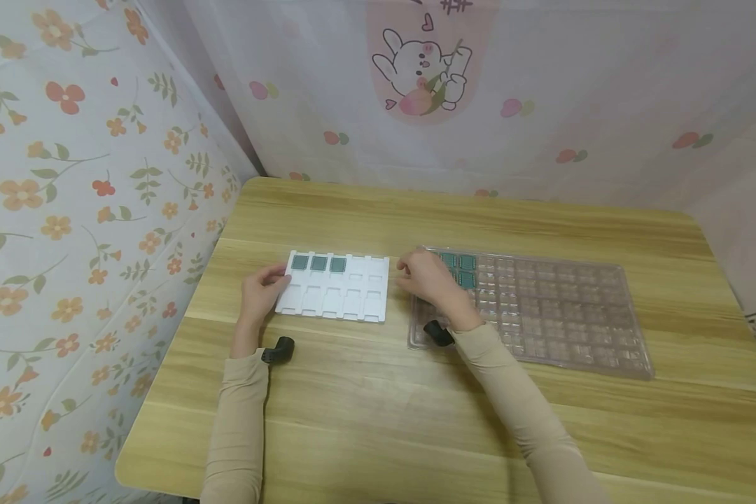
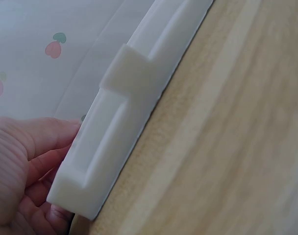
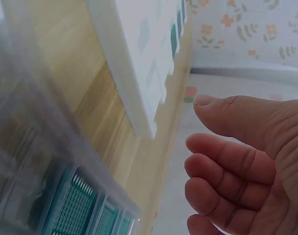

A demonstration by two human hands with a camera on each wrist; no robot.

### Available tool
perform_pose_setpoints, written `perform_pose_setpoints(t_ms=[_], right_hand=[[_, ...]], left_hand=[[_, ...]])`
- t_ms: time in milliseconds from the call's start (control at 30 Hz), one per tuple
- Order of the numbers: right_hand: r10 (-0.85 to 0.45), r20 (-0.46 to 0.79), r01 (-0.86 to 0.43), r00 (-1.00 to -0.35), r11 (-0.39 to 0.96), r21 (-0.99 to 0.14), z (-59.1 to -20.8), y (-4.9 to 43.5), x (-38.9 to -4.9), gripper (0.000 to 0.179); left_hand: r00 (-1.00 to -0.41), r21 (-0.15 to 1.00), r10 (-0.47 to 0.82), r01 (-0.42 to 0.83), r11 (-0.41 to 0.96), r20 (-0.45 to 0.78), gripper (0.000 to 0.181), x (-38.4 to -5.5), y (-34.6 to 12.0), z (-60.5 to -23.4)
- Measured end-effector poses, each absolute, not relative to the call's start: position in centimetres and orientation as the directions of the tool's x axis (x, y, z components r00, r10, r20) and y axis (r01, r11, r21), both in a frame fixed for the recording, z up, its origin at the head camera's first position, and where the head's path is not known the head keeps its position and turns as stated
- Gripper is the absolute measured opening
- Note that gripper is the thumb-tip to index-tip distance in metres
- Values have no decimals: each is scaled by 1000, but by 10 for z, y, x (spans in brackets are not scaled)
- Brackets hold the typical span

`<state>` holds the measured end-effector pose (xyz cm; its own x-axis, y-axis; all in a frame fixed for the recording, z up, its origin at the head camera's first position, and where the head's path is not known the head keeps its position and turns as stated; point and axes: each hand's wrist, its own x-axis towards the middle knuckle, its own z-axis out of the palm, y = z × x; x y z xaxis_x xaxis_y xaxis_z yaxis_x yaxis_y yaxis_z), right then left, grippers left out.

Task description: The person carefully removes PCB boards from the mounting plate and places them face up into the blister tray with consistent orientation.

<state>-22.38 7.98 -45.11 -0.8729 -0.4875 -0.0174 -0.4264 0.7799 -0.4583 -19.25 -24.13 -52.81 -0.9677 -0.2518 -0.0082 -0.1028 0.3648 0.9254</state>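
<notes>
A white plastic tray (image 1: 343, 285) with two rows of pockets lies on the left part of the table. Three green square chips (image 1: 318, 264) sit in its far row, starting from the left. My left hand (image 1: 258, 290) holds the tray's left end; in the left wrist view, the thumb (image 2: 56, 133) lies along the rim with the fingers below it. Over the left end of a clear blister tray (image 1: 579, 308), my right hand (image 1: 431, 280) hovers with fingers loosely bent. The right wrist view shows nothing between its thumb and fingers. Several green chips (image 1: 467, 280) fill pockets beside it, partly hidden.
The wooden table (image 1: 365, 392) reaches to a curtain with a rabbit print (image 1: 422, 70) behind and a floral curtain (image 1: 101, 210) on the left. A strip of wood separates the two trays. Black wrist-worn devices (image 1: 282, 350) protrude near both cuffs.
</notes>
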Motion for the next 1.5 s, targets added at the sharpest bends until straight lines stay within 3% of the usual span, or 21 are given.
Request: perform_pose_setpoints(t_ms=[367, 833, 1500], right_hand=[[-507, -20, -437, -862, 761, -479, -448, 56, -226, 24], [-522, -18, -471, -853, 783, -407, -449, 35, -230, 25], [-526, -46, -455, -849, 773, -441, -460, 14, -236, 27]], left_hand=[[-968, 923, -250, -97, 373, -1, 28, -193, -243, -530], [-970, 918, -243, -103, 383, -8, 29, -194, -243, -530], [-968, 916, -248, -133, 378, -38, 29, -193, -243, -529]])
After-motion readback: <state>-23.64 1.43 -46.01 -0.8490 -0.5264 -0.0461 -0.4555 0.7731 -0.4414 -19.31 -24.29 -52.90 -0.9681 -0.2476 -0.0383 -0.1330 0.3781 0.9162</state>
